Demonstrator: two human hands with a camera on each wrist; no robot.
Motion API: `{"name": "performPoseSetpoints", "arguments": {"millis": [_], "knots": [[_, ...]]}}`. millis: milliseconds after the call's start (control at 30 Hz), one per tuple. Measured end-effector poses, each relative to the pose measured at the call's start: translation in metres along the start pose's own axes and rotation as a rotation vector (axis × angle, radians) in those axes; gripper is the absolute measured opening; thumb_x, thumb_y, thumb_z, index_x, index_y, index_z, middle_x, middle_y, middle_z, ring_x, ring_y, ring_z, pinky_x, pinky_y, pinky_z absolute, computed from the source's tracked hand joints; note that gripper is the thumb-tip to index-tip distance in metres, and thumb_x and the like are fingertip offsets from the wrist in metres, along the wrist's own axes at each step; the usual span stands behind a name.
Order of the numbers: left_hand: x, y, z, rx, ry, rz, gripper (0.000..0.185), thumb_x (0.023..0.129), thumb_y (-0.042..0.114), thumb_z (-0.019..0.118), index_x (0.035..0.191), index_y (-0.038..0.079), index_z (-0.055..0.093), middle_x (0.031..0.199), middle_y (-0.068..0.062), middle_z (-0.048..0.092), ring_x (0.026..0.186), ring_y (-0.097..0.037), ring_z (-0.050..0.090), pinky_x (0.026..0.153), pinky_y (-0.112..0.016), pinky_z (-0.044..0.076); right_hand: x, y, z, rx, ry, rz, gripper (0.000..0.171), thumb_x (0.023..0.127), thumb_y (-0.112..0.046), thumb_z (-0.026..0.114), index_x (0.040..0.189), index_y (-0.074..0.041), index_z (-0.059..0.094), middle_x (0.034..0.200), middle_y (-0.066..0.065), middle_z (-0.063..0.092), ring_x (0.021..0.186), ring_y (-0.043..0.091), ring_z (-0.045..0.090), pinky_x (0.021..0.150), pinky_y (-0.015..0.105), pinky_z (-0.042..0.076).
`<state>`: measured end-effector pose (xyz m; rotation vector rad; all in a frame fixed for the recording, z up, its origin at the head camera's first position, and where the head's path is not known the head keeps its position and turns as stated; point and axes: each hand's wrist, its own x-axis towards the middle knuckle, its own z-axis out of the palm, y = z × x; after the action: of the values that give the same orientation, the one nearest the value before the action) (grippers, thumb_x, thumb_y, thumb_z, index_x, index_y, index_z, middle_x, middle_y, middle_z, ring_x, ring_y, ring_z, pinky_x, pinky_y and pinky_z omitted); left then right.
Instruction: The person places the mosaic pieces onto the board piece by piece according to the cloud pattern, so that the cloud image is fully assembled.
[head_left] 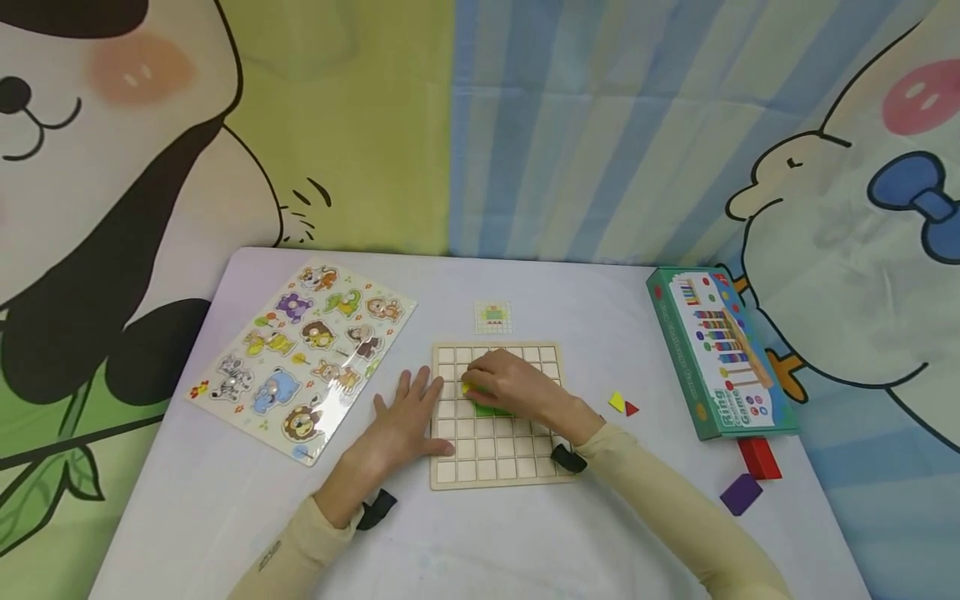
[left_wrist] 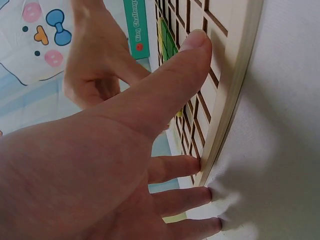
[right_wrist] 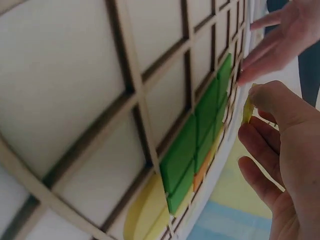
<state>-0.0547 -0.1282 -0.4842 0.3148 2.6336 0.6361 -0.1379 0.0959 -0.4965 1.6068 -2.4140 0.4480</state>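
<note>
grid board (head_left: 497, 450) centre, animal puzzle (head_left: 300, 358) left, game box (head_left: 712, 354) right

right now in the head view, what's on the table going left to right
animal puzzle board → left hand → grid board → yellow triangle → red triangle → ring game box

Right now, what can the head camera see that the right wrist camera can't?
Only the head view shows the animal puzzle, the green game box, the little pattern card and loose pieces such as the purple block. Only the right wrist view shows the green tiles up close in the grid and the yellow piece pinched by the right hand. Both show the wooden grid board, and the left hand at its edge.
</note>
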Motion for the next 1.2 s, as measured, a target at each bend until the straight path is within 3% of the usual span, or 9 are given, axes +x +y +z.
{"name": "performPoseSetpoints", "arguments": {"millis": [267,500,900,1200], "knots": [[0.001,0.000,0.000,0.016,0.002,0.001,0.105,0.080,0.044,0.083,0.159,0.002,0.028,0.168,-0.025,0.014,0.154,-0.052,0.009,0.104,-0.086,0.019,0.001,-0.004,0.011,-0.014,-0.062,0.023,0.014,0.095,-0.022,0.072,0.104,-0.012,0.076,0.107,0.001,0.073,0.098,0.015,0.068,0.094,0.029,0.055],[0.000,0.001,-0.001,0.014,0.007,-0.001,0.105,0.080,0.044,0.084,0.158,0.001,0.029,0.168,-0.025,0.014,0.154,-0.052,0.009,0.104,-0.086,0.019,0.001,-0.007,0.013,0.002,-0.050,0.060,0.017,0.096,-0.024,0.071,0.105,-0.011,0.079,0.107,0.000,0.073,0.100,0.015,0.068,0.099,0.031,0.052],[0.000,0.002,0.000,0.020,0.016,0.006,0.104,0.080,0.043,0.084,0.158,0.001,0.030,0.167,-0.026,0.016,0.153,-0.053,0.011,0.103,-0.086,0.020,-0.005,-0.009,0.010,-0.092,-0.098,0.061,0.018,0.096,-0.024,0.071,0.111,-0.018,0.080,0.107,-0.001,0.072,0.101,0.016,0.067,0.099,0.035,0.051],[-0.001,0.002,0.000,0.015,0.014,0.003,0.103,0.081,0.042,0.084,0.158,0.000,0.030,0.167,-0.026,0.015,0.153,-0.053,0.010,0.104,-0.086,0.018,-0.011,-0.011,0.002,-0.009,0.003,0.095,0.015,0.090,-0.017,0.077,0.105,-0.013,0.080,0.107,0.001,0.072,0.101,0.018,0.067,0.097,0.034,0.052]]}}
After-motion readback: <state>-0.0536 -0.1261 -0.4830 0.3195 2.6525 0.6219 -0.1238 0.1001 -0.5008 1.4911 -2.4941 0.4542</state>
